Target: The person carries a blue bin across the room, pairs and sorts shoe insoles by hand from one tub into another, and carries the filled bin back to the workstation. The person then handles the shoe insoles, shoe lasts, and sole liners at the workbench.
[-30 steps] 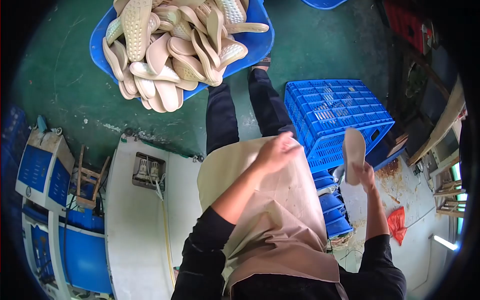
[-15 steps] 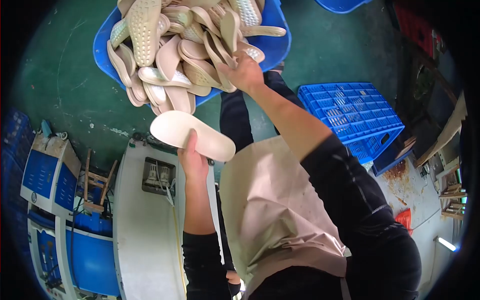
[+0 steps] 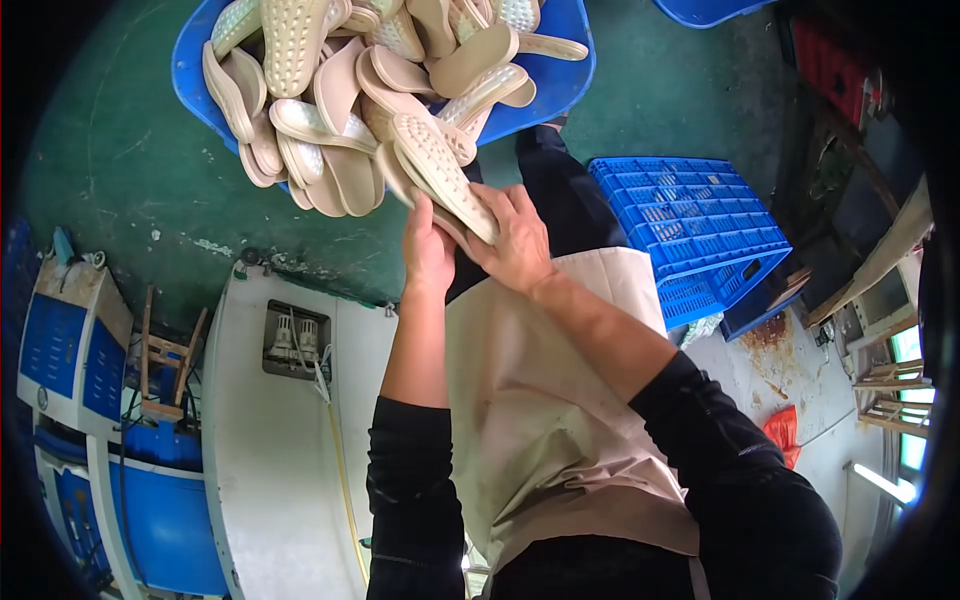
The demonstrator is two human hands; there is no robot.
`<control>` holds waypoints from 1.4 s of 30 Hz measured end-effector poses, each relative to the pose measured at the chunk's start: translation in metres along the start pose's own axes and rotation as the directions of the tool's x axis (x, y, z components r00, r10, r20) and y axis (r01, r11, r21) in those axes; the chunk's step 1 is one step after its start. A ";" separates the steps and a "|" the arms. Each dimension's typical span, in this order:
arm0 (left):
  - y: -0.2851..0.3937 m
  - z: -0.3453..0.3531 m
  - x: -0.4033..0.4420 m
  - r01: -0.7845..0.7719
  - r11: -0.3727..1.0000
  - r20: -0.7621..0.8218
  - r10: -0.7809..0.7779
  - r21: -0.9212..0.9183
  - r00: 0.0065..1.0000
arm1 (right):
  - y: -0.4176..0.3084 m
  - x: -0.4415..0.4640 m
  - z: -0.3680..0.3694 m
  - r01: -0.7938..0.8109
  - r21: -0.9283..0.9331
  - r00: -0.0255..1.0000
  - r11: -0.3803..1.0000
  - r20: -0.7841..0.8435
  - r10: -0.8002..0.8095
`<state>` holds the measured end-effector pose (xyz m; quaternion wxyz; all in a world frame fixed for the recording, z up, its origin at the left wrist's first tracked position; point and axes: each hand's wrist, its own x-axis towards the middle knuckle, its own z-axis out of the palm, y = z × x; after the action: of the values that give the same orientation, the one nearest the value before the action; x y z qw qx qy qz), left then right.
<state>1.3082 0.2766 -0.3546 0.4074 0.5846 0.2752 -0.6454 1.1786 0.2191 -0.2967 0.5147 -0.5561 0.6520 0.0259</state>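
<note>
Two beige shoe soles lie one against the other between my hands, just below the heap. The upper one, a studded sole (image 3: 437, 165), has its bumpy side up. The other shows only as a smooth edge along its left side. My left hand (image 3: 428, 250) grips the lower left end of the pair, thumb on the edge. Around the lower right end of the studded sole, my right hand (image 3: 517, 238) is closed. A blue tub (image 3: 565, 95) heaped with beige soles (image 3: 345, 180) is directly beyond my hands.
An upturned blue crate (image 3: 690, 220) sits right of my legs. To the left are a white machine table (image 3: 270, 450) and a blue and white machine (image 3: 75, 330). A red bag (image 3: 783, 435) lies at the right. Part of another blue tub (image 3: 710, 8) shows at the top.
A sole passed from my right hand to my left. My right hand then reached into the heap and came back with the studded sole. Now my hands hold both soles together.
</note>
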 end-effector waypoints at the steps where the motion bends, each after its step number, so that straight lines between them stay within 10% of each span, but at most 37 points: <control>1: 0.001 0.009 -0.006 0.024 0.998 0.075 -0.019 -0.061 0.997 | 0.002 -0.006 -0.003 0.000 -0.006 1.000 1.000 0.001 0.000; 5: -0.013 -0.011 -0.022 0.062 0.996 0.197 -0.049 -0.060 0.979 | 0.016 -0.019 -0.017 -0.004 0.235 0.998 0.972 0.056 -0.009; 7: 0.002 -0.002 -0.037 0.051 0.997 0.273 -0.032 -0.064 0.961 | 0.017 -0.024 -0.022 -0.426 0.678 0.904 0.599 0.301 0.302; 8: 0.010 0.007 -0.041 0.041 0.998 0.214 -0.029 -0.054 0.976 | 0.021 -0.028 -0.018 -0.393 0.717 0.918 0.576 0.274 0.285; 12: 0.014 0.011 -0.034 -0.004 1.000 0.176 0.005 -0.008 0.984 | 0.015 -0.034 -0.011 -0.432 0.654 0.902 0.621 0.332 0.276; 14: 0.014 0.012 -0.030 -0.135 0.924 0.087 0.111 0.358 0.990 | 0.008 -0.031 -0.010 -0.464 0.714 0.886 0.525 0.374 0.274; 20: 0.015 0.024 -0.038 -0.158 0.982 0.116 0.146 0.105 0.983 | 0.017 -0.018 -0.019 -0.482 0.784 0.876 0.391 0.426 0.225; 28: 0.016 0.026 -0.043 -0.137 0.960 0.309 0.056 0.244 0.949 | 0.033 -0.025 -0.028 -0.501 0.840 0.859 0.207 0.454 0.235; 32: 0.009 0.024 -0.046 -0.115 0.983 0.273 0.072 0.146 0.959 | 0.031 -0.026 -0.027 -0.328 0.840 0.938 0.432 0.233 0.258; 35: -0.001 0.008 -0.043 -0.090 0.994 0.268 0.072 0.055 0.961 | 0.038 -0.029 -0.027 -0.396 0.807 0.918 0.438 0.354 0.179; 39: -0.001 0.012 -0.059 -0.294 0.884 0.088 0.281 0.364 0.956 | 0.024 -0.029 -0.032 -0.461 0.583 0.843 0.669 0.524 0.125; 42: 0.009 -0.011 -0.061 -0.213 0.924 0.021 0.218 0.319 0.976 | 0.010 -0.020 -0.035 -0.281 0.353 0.818 0.893 0.574 0.030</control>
<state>1.3207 0.2941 -0.2953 0.3738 0.6744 0.1044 -0.6282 1.1463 0.2160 -0.2714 0.7849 -0.3431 0.5085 0.0874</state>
